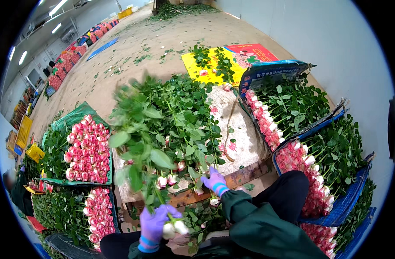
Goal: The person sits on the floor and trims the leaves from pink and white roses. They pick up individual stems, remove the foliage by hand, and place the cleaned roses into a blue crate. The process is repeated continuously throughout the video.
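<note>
My left hand [153, 221], in a purple glove with a blue-striped cuff, grips rose stems just above two pale rose heads [175, 229]. Their leafy tops [136, 139] point away from me and are blurred. My right hand [216, 183], gloved alike, is at the near edge of the rose pile with its fingers around a rose stem. A white-and-pink rose head [214, 201] shows just below that hand. Before me, a heap of leafy cut roses [181, 110] covers much of a low work surface [246, 139] with a wooden front edge [249, 173].
Wrapped bundles of pink-and-white roses stand at left [89, 150] and right [265, 119], close to my knees. A yellow-and-red printed sheet [189, 61] lies beyond the surface. Leaves litter the floor [145, 42]. A pale wall [314, 39] rises at right. Another person [19, 191] is at far left.
</note>
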A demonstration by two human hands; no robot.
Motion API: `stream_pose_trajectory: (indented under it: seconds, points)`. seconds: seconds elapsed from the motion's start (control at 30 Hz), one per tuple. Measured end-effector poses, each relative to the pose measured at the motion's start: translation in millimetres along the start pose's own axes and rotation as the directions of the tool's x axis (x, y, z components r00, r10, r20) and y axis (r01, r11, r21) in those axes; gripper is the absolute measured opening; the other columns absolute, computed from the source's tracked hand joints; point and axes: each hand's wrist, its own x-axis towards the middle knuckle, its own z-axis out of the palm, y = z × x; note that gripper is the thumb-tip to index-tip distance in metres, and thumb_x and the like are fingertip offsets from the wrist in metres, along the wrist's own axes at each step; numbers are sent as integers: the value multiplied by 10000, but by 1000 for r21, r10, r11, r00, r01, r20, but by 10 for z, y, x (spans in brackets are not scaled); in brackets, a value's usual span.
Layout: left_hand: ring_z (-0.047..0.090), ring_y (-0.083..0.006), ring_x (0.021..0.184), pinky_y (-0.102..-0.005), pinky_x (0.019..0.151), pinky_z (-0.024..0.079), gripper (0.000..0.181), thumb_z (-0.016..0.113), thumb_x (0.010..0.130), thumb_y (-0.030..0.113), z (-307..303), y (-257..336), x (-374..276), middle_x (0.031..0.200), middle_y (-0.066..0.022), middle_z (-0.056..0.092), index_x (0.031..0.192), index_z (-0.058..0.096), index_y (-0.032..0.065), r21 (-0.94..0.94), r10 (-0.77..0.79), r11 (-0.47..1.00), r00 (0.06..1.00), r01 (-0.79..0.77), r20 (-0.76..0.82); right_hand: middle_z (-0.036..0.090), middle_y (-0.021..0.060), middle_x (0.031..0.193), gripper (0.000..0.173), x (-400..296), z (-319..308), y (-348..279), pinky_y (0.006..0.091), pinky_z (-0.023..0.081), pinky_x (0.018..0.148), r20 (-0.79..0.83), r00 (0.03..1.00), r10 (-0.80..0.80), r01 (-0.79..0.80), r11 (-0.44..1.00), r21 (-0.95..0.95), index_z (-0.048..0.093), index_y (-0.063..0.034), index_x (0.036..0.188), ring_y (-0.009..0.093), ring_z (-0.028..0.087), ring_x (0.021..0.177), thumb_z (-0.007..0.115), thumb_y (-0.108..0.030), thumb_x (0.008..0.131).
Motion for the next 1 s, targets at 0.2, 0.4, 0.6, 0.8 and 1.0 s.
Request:
stream_pose_trajectory:
  seconds: [0.2, 0.4, 0.6, 0.8, 1.0]
  points:
    - [630, -211, 669, -306, 623, 520, 243, 491, 934, 141, -309, 289, -47, 725, -125, 617, 782, 561, -36, 41, 154, 988, 955, -149, -252, 596, 197, 1094, 567, 204, 561, 279, 427, 448, 863, 91, 996, 23, -11, 992, -127, 480, -78, 1261, 364, 565, 1002, 594, -372, 790]
    - [624, -156, 658, -273, 614, 514, 97, 496, 884, 58, -532, -365, 216, 743, -87, 637, 838, 539, -17, 203, 221, 963, 949, -176, -227, 617, 157, 1095, 434, 328, 384, -380, 397, 438, 884, -133, 985, -110, 129, 981, 145, 538, -90, 1220, 326, 570, 1028, 564, -287, 835]
    - [613, -152, 683, -286, 664, 518, 81, 494, 895, 51, -363, -939, 405, 771, -84, 618, 920, 486, -25, 39, 166, 986, 956, -162, -240, 522, 169, 1271, 619, 293, -129, -1018, 329, 429, 942, -107, 917, -384, 397, 856, 332, 377, -14, 1346, 259, 545, 1111, 629, -263, 839]
    - [624, -171, 733, -281, 677, 524, 138, 503, 894, 27, 18, -1022, 396, 813, -110, 618, 1008, 481, -47, 24, 113, 994, 985, -111, -127, 610, 22, 887, 276, -730, -555, -1120, 248, 456, 690, 533, 512, -674, 317, 725, 611, 554, -35, 1086, 71, 534, 778, 589, -215, 879]
    - [633, -216, 788, -323, 702, 528, 197, 539, 896, 108, 189, -764, 357, 948, -127, 627, 1052, 555, -11, 53, -137, 990, 956, 128, 261, 615, 1, 822, 227, -832, -783, -922, 260, 453, 684, 341, 572, -746, 302, 578, 758, 571, -23, 1038, 67, 523, 743, 615, -152, 856]
